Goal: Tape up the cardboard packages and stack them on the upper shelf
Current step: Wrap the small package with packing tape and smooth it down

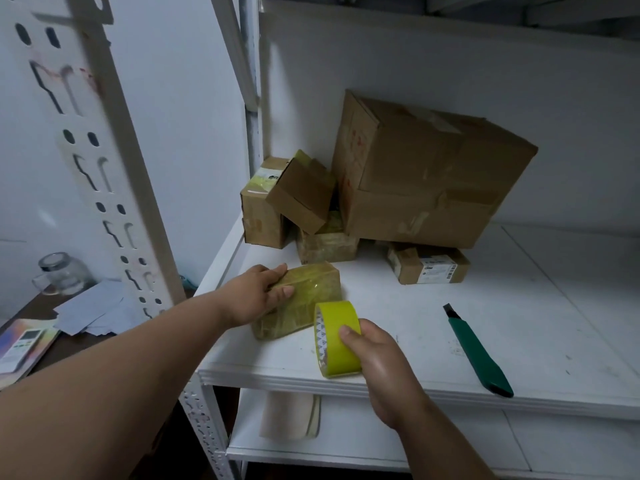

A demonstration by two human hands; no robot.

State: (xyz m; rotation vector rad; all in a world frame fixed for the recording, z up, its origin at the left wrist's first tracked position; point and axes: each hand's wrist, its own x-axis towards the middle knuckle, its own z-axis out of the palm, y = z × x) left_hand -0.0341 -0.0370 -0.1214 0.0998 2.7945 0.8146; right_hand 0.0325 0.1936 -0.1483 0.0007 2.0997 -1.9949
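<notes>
Yellow tape point(335, 337) sits clasped in our right hand point(377, 355), thumb on the roll's outer face, just beside the small package point(311, 289) that lies at the front-left corner of the shelf point(398, 327), already glossy with wrapping, while our left hand point(258, 294) grips its near-left end, fingers over the top and thumb on the side. We judge the taping of this package to be in hand, perhaps near done. Next we need to run the strip across, cut it, likely with the green knife point(476, 351) lying to the right, and lift the package to the upper shelf, which is hardly in view.
</notes>
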